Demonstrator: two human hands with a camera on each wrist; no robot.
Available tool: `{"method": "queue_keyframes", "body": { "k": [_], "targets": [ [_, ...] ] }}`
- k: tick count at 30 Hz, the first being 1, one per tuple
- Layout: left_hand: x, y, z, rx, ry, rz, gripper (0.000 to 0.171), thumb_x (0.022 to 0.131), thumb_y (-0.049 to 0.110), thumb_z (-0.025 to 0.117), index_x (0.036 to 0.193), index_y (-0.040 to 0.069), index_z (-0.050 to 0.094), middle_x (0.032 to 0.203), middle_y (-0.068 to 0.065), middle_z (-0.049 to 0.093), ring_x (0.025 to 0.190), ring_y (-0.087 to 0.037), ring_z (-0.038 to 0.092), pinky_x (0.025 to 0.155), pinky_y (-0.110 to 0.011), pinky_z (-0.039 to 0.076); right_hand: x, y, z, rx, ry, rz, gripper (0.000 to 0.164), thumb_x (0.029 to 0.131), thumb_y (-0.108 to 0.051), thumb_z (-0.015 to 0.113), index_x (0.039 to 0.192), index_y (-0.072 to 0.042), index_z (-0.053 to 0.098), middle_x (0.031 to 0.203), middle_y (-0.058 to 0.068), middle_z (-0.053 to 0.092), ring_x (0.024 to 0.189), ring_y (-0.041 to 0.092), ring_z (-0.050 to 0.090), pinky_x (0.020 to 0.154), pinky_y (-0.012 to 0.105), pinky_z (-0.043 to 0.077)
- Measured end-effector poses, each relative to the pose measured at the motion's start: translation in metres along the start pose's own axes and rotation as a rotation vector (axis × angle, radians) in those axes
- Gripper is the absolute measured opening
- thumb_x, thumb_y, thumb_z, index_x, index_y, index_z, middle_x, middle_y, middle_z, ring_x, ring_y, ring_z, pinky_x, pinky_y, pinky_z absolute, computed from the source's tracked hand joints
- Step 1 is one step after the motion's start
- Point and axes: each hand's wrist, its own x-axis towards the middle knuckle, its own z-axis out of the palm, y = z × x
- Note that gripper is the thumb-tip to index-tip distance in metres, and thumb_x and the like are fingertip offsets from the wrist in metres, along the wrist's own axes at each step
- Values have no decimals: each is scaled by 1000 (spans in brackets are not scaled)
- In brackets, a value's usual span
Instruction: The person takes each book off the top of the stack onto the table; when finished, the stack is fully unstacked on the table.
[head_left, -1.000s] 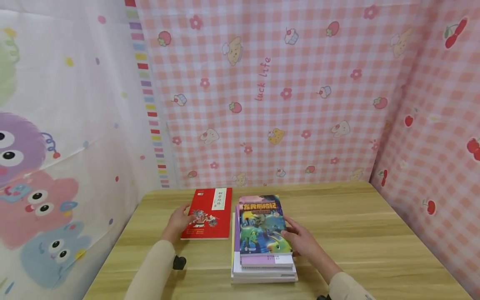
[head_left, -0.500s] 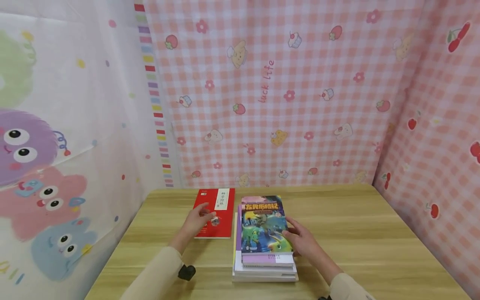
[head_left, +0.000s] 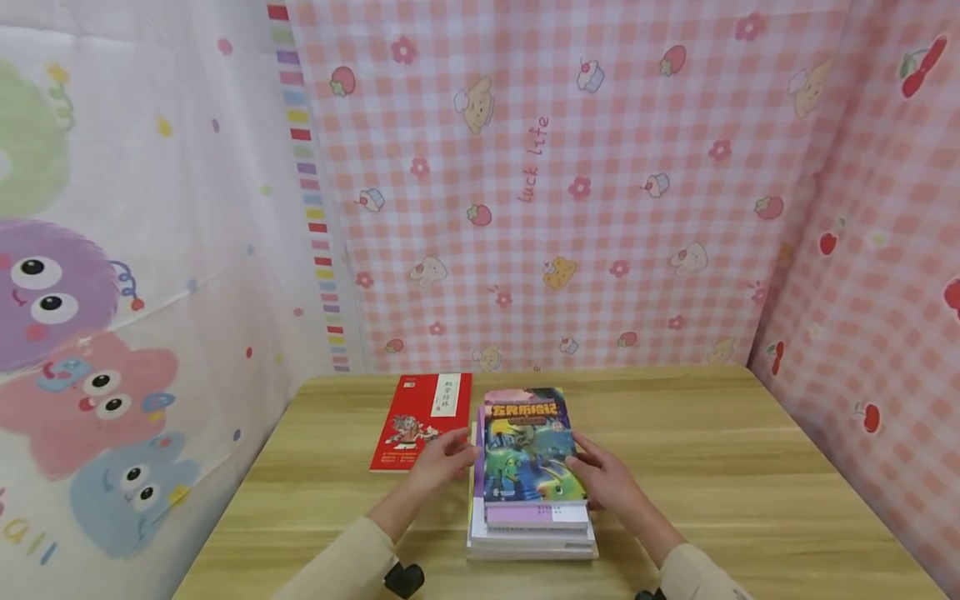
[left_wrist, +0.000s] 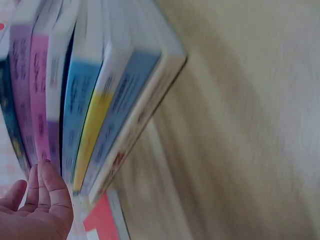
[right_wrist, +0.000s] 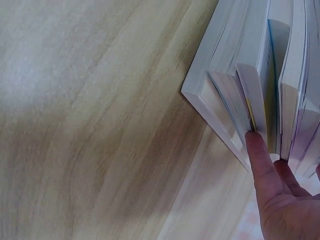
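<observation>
The left hand (head_left: pixel 444 462) has closed on nothing: its fingers are extended and only slightly bent, the thumb is apart, and the fingertips meet the pile (left_wrist: pixel 82 115) at a pink spine (left_wrist: pixel 39 90), or come very close to it. The right hand (head_left: pixel 611 487) presses the other side with straight fingers on the page edges, its thumb at the right edge of the top book (head_left: pixel 528 454); it does not wrap around anything either.

In my judgement, the step is to steady and even the pile between two hands. It would be good to press with flat fingers, equally from both sides and low enough to reach the wide books too. Push too hard only at the top, and the small books may slide. The loose page edges on the right ask for a gentle touch, because pages may bend.

The pile lies on the near middle part of the table (head_left: pixel 690 433). Its top book is dark blue-green with a yellow title; below come purple, pink, blue, yellow and pale spines. The lower books are wider and stick out toward the person, so the edges do not agree. The red book (head_left: pixel 412 408) lies flat, just beside the pile on its left; if they touch, I cannot tell.
</observation>
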Motion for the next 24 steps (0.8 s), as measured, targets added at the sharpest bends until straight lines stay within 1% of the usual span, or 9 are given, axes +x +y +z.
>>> {"method": "queue_keyframes", "body": {
  "k": [3,6,9,13,15,18,20,22,24],
  "targets": [
    [-4,1,6,-30,-22,-20,67,92,35,72,146,4,47,121,-11,60,103,-24,58,88,-41,55,-1,-1,2,-4,6,-10,58,101,-32,58,154,-20,38,146,29,43,101,28,62,71,40,58],
    [-6,1,11,-37,-37,-11,66,91,31,74,144,3,49,118,-12,61,101,-24,57,87,-42,55,-2,-2,3,-24,-2,-24,58,101,-33,59,154,-20,39,144,29,45,103,29,61,72,38,57],
    [-8,0,14,-20,-61,-7,66,89,27,76,144,2,49,111,-10,60,96,-23,56,83,-41,56,-4,-2,2,-47,-15,-26,58,101,-35,58,154,-20,39,145,29,44,107,30,60,75,38,57],
    [-9,0,16,-19,-90,11,64,88,22,77,143,2,50,101,-9,58,89,-21,56,75,-34,55,-3,-3,0,-51,-25,-20,59,102,-38,56,155,-20,37,147,29,42,108,31,60,75,41,58],
    [-9,0,17,-55,-98,24,61,89,17,76,141,0,51,99,-10,58,87,-20,57,72,-31,55,-3,-3,0,-28,-21,-22,57,103,-37,53,155,-18,37,146,30,42,104,30,62,72,41,58],
    [-10,0,18,-122,-97,38,59,89,9,74,141,-4,49,98,-10,58,84,-18,58,69,-28,54,-2,-1,1,31,-15,-23,52,106,-30,48,154,-14,37,142,30,46,96,27,63,68,41,58],
    [-11,0,18,-168,-93,42,61,88,4,72,142,-8,46,99,-11,59,84,-17,58,69,-27,54,-2,0,1,66,-14,-21,49,107,-23,44,154,-12,37,141,31,46,95,27,64,66,42,57],
    [-12,-1,17,-202,-84,42,62,88,0,70,143,-10,42,103,-12,59,85,-17,58,70,-28,55,-1,1,1,68,-15,-19,49,106,-19,45,154,-12,37,142,31,45,98,28,63,68,43,58],
    [-13,-1,15,-230,-75,29,63,89,-1,68,145,-10,40,109,-15,59,89,-18,60,76,-31,57,0,2,2,47,-22,-31,50,105,-17,48,154,-12,37,145,31,42,103,30,63,70,44,59]
  ]
}}
